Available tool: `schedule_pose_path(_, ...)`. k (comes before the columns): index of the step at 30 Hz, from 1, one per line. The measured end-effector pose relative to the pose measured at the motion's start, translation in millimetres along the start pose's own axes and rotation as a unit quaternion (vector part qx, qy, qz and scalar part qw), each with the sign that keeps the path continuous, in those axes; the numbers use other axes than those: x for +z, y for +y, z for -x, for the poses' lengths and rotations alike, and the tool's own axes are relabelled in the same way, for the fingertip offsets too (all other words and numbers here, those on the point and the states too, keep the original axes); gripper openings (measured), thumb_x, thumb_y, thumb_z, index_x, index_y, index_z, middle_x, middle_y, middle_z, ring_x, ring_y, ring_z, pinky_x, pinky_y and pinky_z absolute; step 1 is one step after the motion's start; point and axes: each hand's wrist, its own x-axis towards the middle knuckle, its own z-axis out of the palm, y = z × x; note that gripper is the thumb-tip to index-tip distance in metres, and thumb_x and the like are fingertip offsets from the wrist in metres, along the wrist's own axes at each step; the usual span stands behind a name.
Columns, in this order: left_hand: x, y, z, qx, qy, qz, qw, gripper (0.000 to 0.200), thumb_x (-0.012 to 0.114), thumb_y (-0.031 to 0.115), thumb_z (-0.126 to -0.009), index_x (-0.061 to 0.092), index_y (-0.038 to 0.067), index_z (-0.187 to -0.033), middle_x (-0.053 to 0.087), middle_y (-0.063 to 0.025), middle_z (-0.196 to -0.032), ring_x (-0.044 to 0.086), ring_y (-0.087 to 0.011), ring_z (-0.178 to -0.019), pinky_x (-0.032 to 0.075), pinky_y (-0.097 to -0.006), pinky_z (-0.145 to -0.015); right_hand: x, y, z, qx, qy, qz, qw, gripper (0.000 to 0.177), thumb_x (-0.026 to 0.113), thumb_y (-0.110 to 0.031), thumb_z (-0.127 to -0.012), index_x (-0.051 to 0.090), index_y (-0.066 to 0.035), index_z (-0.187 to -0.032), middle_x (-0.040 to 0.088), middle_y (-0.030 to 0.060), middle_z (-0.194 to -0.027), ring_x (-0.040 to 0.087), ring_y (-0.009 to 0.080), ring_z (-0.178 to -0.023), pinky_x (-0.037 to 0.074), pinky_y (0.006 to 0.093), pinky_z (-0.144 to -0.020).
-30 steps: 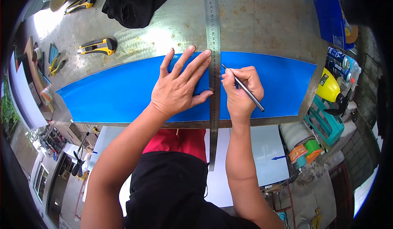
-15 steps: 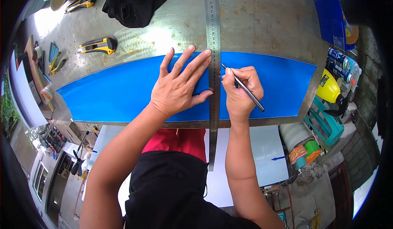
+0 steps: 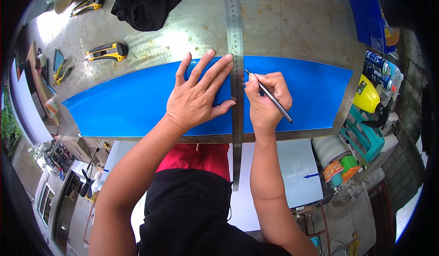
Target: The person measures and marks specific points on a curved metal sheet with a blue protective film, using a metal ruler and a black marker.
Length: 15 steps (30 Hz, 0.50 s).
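A blue curved sheet [image 3: 304, 96] lies on the metal table, with a long steel ruler [image 3: 235, 32] laid across it from the far side past the near edge. My left hand [image 3: 196, 91] rests spread on the sheet, its index fingertip and thumb at the ruler's left edge. In my right hand [image 3: 270, 100] is a dark pen [image 3: 276, 103], held in a pinch just right of the ruler. The pen's tip is beside the ruler's right edge, near the top of the sheet.
One yellow-black cutter [image 3: 107, 52] lies behind the sheet, another [image 3: 88, 4] farther back. Black cloth [image 3: 148, 2] is at the back. Pliers [image 3: 63, 74] lie left. A yellow spray bottle [image 3: 366, 96], cans [image 3: 377, 65] and a green stool [image 3: 366, 135] are at the right.
The view has shifted slightly, so the hands, ruler and sheet appear a little farther left. The pen tip has moved slightly up along the ruler's edge.
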Motion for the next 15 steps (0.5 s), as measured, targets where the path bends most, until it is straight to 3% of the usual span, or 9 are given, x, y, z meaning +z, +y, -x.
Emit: schedule_pose_path(15,0.3,0.2,-0.2,0.000,0.003,-0.001,1.000,0.084,0.075,0.063,-0.088,0.057,0.015,-0.156,0.047,0.0012,-0.167,0.036,-0.0267,-0.159,0.013,-0.0541,-0.133,0.5,0.3,-0.3,-0.012,0.002,0.008,1.000,0.021,0.087,0.006,-0.084,0.067,0.001,-0.089,0.068,0.0093,-0.084,0.068,0.0126,-0.069,0.055,0.0260,-0.060)
